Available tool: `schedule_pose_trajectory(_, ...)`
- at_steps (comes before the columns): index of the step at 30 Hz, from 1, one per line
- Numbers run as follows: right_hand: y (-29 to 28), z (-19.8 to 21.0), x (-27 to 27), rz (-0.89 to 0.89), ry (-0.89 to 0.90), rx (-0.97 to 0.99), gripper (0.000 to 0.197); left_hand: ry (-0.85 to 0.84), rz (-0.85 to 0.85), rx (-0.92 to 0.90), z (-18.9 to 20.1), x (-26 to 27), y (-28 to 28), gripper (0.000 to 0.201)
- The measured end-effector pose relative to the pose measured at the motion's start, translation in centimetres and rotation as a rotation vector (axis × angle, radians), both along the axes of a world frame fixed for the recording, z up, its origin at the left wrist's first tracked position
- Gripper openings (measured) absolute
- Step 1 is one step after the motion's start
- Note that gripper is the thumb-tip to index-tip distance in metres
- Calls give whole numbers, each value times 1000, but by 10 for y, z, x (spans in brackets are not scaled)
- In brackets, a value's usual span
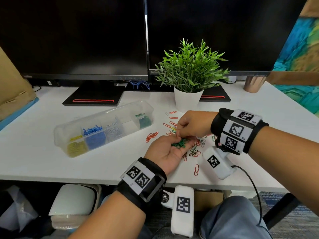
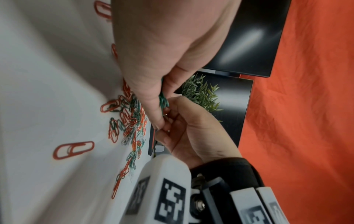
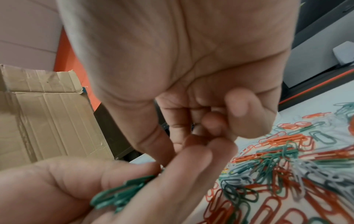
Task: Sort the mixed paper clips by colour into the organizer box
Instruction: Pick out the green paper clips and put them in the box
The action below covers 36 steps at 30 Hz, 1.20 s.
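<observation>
My left hand (image 1: 170,149) lies palm up over the white desk, its thumb and fingers curled round a bundle of green paper clips (image 1: 180,144) (image 3: 118,195). Just above it, my right hand (image 1: 189,125) has its fingers curled. Its fingertips (image 3: 210,122) pinch together right at the left fingertips, and a dark bit of clip shows between them. A mixed pile of clips (image 1: 196,149) (image 3: 287,169) (image 2: 134,125), mostly red, green and white, lies under both hands. The clear organizer box (image 1: 58,135) stands to the left. It holds yellow (image 1: 76,148), blue (image 1: 94,135), white (image 1: 114,130) and green clips (image 1: 144,120), with one compartment empty.
A plant in a white pot (image 1: 187,100) stands just behind the pile. Two monitor stands (image 1: 94,97) and a copper cup (image 1: 253,84) line the back. A cardboard box (image 1: 10,87) sits at the far left. A loose red clip (image 1: 196,169) lies near the desk's front edge.
</observation>
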State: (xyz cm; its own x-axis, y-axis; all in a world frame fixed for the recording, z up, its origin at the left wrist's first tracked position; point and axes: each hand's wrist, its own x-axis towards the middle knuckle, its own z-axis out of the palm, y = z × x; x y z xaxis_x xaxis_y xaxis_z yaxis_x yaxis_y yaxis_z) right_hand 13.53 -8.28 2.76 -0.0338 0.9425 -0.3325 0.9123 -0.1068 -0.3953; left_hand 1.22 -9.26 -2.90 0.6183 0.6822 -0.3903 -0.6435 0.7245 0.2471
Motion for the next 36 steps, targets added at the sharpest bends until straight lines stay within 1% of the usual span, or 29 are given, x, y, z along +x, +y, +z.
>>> schedule_pose_trajectory(2, 0, 1, -1, -31, 26, -26, 16, 20, -7, 7, 1, -1, 0, 27)
schedule_pose_trajectory(4, 1, 2, -1, -76, 65, 2, 19, 25, -12, 16, -1, -2, 2, 28)
schedule_pose_trajectory(7, 4, 5, 0, -136, 107, 43, 23, -12, -12, -6, -6, -2, 6, 31)
schedule_pose_trajectory(9, 5, 6, -1, -164, 157, 39, 24, -14, -43, 3, -5, -3, 5, 25)
schedule_pose_trajectory(11, 6, 7, 1, -203, 236, 46, 24, 29, -52, 11, -3, -5, 4, 16)
schedule_pose_trajectory(12, 6, 9, 5, -220, 237, 63, 24, 64, -39, -2, -4, -6, 5, 15)
schedule_pose_trajectory(14, 6, 9, 15, -234, 152, 83, 26, 128, 11, -49, -7, -9, 9, 17)
schedule_pose_trajectory(16, 3, 6, 27, -246, 36, 27, 26, 169, 55, -96, -11, -13, 14, 19)
schedule_pose_trajectory(17, 1, 2, 32, -258, 17, -26, 23, 178, 67, -112, -12, -15, 15, 18)
schedule_pose_trajectory(18, -1, -2, 36, -273, 48, -72, 19, 183, 75, -119, -13, -16, 16, 16)
schedule_pose_trajectory(20, -4, -9, 40, -303, 231, -85, 15, 171, 72, -119, -13, -15, 15, 14)
schedule_pose_trajectory(21, -4, -11, 38, -309, 336, -62, 13, 157, 61, -115, -12, -12, 11, 13)
schedule_pose_trajectory(22, -5, -10, 34, -302, 404, -27, 11, 144, 49, -111, -10, -9, 8, 9)
schedule_pose_trajectory(23, -4, -9, 29, -284, 419, 20, 11, 114, 40, -110, -7, -7, 4, 6)
schedule_pose_trajectory(25, -2, -7, 18, -246, 358, 134, 13, 62, 30, -99, 1, -2, -2, 10)
schedule_pose_trajectory(27, 0, -6, 12, -238, 314, 234, 13, 36, 16, -71, 7, 0, -3, 9)
schedule_pose_trajectory(29, 2, -7, 12, -250, 330, 260, 12, 39, -4, -39, 9, -1, -1, 7)
schedule_pose_trajectory(32, 3, -8, 14, -280, 388, 235, 13, 144, -4, 15, 5, -2, 4, 18)
schedule_pose_trajectory(34, 6, -7, 19, -313, 395, 245, 13, 203, -1, 38, 4, -3, 4, 16)
schedule_pose_trajectory(35, 7, -6, 23, -323, 373, 252, 14, 225, -7, 37, 3, -4, 4, 15)
schedule_pose_trajectory(36, 8, -5, 28, -317, 308, 256, 14, 246, -8, 29, 1, -6, 6, 16)
